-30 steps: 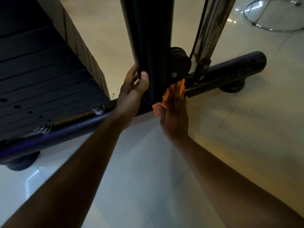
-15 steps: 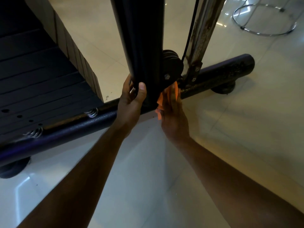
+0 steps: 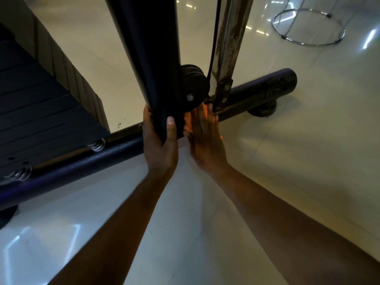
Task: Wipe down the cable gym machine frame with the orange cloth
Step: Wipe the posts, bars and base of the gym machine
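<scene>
We gripped the thick black upright post of the cable gym machine frame with our left hand, thumb and fingers wrapped round its foot, while our right hand pressed the orange cloth with straight fingers against the post's base, just below the black pulley wheel. The post partly hid the cloth; a thin black cable and a rusty steel guide bar rose just behind. The long black base tube lay on a glossy pale tiled floor, with a chrome ring base well apart.
</scene>
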Demonstrator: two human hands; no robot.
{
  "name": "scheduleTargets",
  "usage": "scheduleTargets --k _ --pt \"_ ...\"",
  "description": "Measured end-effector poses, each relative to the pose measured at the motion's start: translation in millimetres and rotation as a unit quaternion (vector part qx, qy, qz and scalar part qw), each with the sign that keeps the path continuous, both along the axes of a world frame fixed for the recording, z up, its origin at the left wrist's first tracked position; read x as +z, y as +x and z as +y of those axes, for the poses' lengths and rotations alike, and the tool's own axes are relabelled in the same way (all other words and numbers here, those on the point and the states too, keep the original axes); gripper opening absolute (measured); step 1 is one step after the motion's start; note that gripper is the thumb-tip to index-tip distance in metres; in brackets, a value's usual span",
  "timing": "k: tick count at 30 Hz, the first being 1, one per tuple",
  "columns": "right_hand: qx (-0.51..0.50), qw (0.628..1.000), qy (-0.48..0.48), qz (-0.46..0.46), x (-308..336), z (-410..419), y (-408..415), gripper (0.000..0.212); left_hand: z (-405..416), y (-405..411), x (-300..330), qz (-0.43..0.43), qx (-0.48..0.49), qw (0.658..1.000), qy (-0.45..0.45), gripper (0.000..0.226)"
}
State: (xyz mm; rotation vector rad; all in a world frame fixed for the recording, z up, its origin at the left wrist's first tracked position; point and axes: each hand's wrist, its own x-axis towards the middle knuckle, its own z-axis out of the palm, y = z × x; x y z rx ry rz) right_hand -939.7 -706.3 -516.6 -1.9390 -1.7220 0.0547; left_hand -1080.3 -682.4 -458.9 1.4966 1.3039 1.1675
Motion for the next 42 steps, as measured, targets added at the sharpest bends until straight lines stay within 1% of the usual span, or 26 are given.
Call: scheduleTargets --k 1,2,4,6,7,9,11,12,14,16,17,19,21,23,26,29,32,34,36,39,42 --pt "-0.012 1.0 -0.01 -0.021 -1 0 11 0.084 0 0 0 0.005 0.006 1.0 -0.005 0.07" --pt "-0.027 0.999 -0.011 -0.023 1 -1 16 0.083 1 0 0 0.008 0.01 1.0 -0.009 0.071" --pt "-0.043 0.999 0.002 0.027 5 -1 5 0.079 1 -1 -1 0.007 0.01 1.0 -0.006 0.072" --pt "-0.019 0.997 0.01 0.072 7 -3 -19 0.076 0 0 -2 0.002 0.007 1.0 -0.002 0.072" --pt "0.005 0.998 0.015 0.069 5 -5 -26 0.077 0 0 -1 0.0 0.008 1.0 -0.004 0.072" --pt "0.031 0.999 0.011 0.023 3 -10 -10 0.082 1 0 0 -0.004 0.011 1.0 -0.011 0.074" --pt "0.024 1.0 0.003 -0.011 2 -11 12 0.084 2 -4 0 -0.011 0.002 1.0 -0.016 0.074" --pt "0.006 1.0 0.003 -0.004 4 -9 14 0.082 3 -6 0 -0.013 -0.004 1.0 -0.015 0.073" --pt "-0.035 0.998 -0.001 0.058 8 -6 -6 0.075 3 -8 0 -0.01 -0.013 1.0 -0.017 0.072" --pt "-0.047 0.991 0.001 0.125 11 -4 -35 0.072 2 -8 -1 -0.004 -0.01 1.0 -0.02 0.073" --pt "-0.045 0.989 0.004 0.143 9 -6 -42 0.072 2 -7 -2 -0.003 -0.007 1.0 -0.022 0.074" --pt "-0.027 0.99 0.012 0.138 5 -9 -35 0.072 1 -5 -1 -0.003 -0.003 1.0 -0.022 0.073" --pt "0.0 0.994 0.016 0.105 2 -15 -17 0.073 1 -6 1 0.002 -0.01 1.0 -0.02 0.072" --pt "0.022 0.996 0.004 0.086 3 -21 -5 0.069 0 -10 3 0.001 -0.02 1.0 -0.021 0.07" --pt "0.025 0.993 -0.028 0.111 18 -28 -1 0.058 0 -19 10 0.011 -0.042 0.998 -0.048 0.071" --pt "0.014 0.984 -0.071 0.16 56 -41 -2 0.053 -7 -27 31 0.056 -0.054 0.993 -0.093 0.075" --pt "-0.005 0.975 -0.122 0.187 113 -62 2 0.051 -13 -33 70 0.16 -0.057 0.976 -0.132 0.078" --pt "-0.007 0.974 -0.147 0.174 149 -78 7 0.052 -22 -32 100 0.228 -0.062 0.961 -0.141 0.077" --pt "-0.015 0.972 -0.165 0.164 190 -95 18 0.053 -34 -25 141 0.262 -0.082 0.953 -0.128 0.069" --pt "-0.023 0.972 -0.179 0.152 253 -119 38 0.053 -52 -12 207 0.288 -0.144 0.945 -0.066 0.063" --pt "-0.038 0.971 -0.185 0.147 327 -144 59 0.053 -64 1 279 0.349 -0.197 0.916 -0.007 0.062"
